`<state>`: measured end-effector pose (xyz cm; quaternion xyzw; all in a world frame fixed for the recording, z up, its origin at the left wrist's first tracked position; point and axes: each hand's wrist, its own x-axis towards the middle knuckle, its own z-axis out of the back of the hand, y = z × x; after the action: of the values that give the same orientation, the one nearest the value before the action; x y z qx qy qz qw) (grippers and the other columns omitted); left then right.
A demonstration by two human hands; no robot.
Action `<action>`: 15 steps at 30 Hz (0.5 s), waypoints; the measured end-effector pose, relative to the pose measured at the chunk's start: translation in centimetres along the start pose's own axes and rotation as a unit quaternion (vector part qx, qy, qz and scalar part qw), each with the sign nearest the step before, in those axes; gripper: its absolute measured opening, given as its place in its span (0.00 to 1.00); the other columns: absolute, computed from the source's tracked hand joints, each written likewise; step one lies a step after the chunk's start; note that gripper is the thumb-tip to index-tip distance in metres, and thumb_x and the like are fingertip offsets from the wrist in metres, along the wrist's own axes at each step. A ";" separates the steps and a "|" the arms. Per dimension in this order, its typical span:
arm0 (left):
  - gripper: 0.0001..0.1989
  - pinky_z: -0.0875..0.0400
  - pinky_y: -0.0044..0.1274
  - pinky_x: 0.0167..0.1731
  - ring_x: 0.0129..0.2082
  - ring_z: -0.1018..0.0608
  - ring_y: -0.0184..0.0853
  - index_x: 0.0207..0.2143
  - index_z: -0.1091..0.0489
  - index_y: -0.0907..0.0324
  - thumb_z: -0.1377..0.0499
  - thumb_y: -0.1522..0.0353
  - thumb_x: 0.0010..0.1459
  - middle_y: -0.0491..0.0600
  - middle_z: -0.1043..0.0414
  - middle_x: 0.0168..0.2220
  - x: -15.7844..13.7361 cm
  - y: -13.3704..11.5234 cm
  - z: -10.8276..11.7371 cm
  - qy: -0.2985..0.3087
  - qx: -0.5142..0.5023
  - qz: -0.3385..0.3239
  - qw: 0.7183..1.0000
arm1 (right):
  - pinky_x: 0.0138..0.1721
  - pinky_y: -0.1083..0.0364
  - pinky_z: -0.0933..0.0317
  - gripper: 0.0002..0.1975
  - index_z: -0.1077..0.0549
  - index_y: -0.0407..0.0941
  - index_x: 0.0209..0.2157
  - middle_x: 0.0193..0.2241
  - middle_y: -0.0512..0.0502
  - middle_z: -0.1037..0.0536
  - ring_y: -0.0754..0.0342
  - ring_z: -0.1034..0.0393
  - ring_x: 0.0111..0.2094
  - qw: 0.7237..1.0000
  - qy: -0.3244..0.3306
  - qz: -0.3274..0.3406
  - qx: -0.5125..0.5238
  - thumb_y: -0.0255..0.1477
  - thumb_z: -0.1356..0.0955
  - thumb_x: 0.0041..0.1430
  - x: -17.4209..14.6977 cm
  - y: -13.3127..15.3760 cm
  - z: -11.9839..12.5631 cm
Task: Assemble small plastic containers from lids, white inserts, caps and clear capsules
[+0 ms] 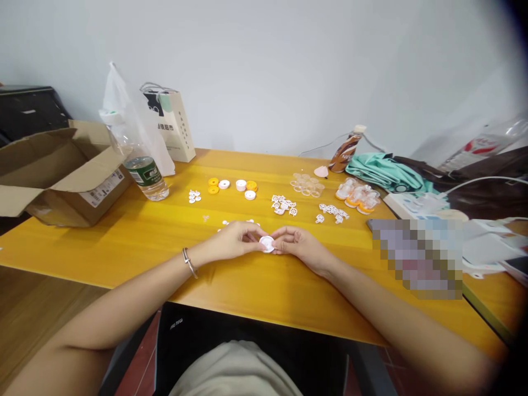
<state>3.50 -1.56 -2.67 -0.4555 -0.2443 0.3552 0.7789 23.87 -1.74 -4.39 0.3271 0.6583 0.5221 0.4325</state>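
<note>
Between my two hands is a small round white plastic disc point(267, 242), held above the table near its middle. My left hand point(237, 240) pinches the disc's left edge between thumb and fingers. On the opposite edge, the thumb and fingers of my right hand point(300, 246) are closed on the same piece. Small white parts lie on the table just beyond my left hand, partly hidden by it. Farther back are white cut-out pieces point(282, 205), more white pieces point(331, 212), orange rings point(213, 186) and white round caps point(241, 185).
Clear plastic cups point(307, 185) and assembled clear-and-orange pieces point(358, 194) stand toward the back right. A cardboard box point(82, 187) and a water bottle point(144, 173) are at left. On the right lie a blurred-out phone-like object point(412, 258), a power strip point(406, 212) and teal cloth point(388, 171).
</note>
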 end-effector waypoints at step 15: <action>0.10 0.36 0.22 0.34 0.32 0.30 0.31 0.38 0.31 0.59 0.44 0.67 0.53 0.48 0.31 0.33 -0.5 -1.1 -0.4 0.006 0.266 -0.112 0.957 | 0.31 0.53 0.40 0.16 0.30 0.42 0.31 0.27 0.44 0.28 0.51 0.33 0.29 0.785 -0.295 0.126 -0.530 0.42 0.35 0.48 -0.4 3.5 9.1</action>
<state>3.79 -2.54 -1.95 -0.2037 -0.1855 0.3153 0.9081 32.24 2.42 -1.64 0.2648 0.0716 0.7170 0.6409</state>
